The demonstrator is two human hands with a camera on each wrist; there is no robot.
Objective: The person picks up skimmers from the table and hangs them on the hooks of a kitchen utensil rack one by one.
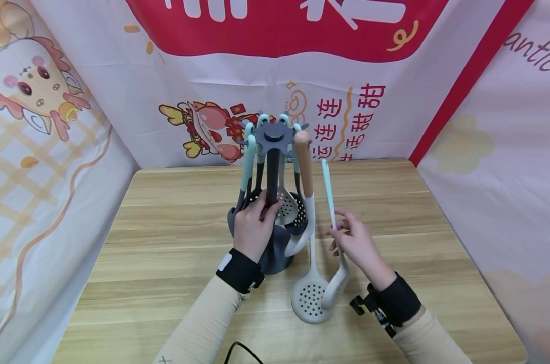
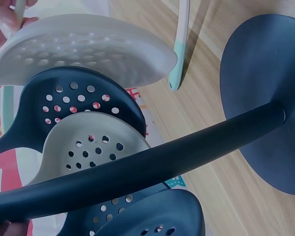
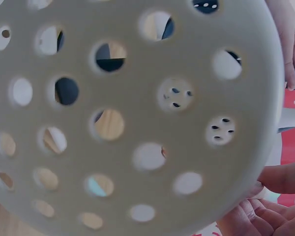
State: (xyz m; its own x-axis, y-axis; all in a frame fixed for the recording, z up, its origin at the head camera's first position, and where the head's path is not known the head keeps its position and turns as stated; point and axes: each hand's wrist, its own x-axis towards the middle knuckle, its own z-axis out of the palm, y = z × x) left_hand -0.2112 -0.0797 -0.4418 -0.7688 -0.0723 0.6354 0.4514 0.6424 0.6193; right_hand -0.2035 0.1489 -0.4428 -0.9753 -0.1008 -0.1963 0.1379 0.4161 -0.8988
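Note:
My left hand (image 1: 254,225) grips the dark upright pole (image 2: 137,169) of a utensil stand, with fingertips and thumb around it. To its right, my right hand (image 1: 354,242) pinches the handle of a skimmer (image 1: 328,187) with a mint end. This skimmer hangs bowl down; its pale perforated bowl (image 3: 132,98) fills much of the right wrist view. Below lies another pale skimmer (image 1: 311,298) on the table, partly covered by the held one. A white perforated utensil with a wooden handle (image 1: 304,164) hangs at the stand's front right, between my hands.
The stand's hooked top (image 1: 273,134) carries several more utensils, mostly with mint handles (image 1: 248,162). Its round dark base (image 2: 265,64) rests on the wood-grain table (image 1: 165,227). A black cable (image 1: 240,345) lies near the front edge. Printed cloth (image 1: 220,76) hangs behind and at both sides.

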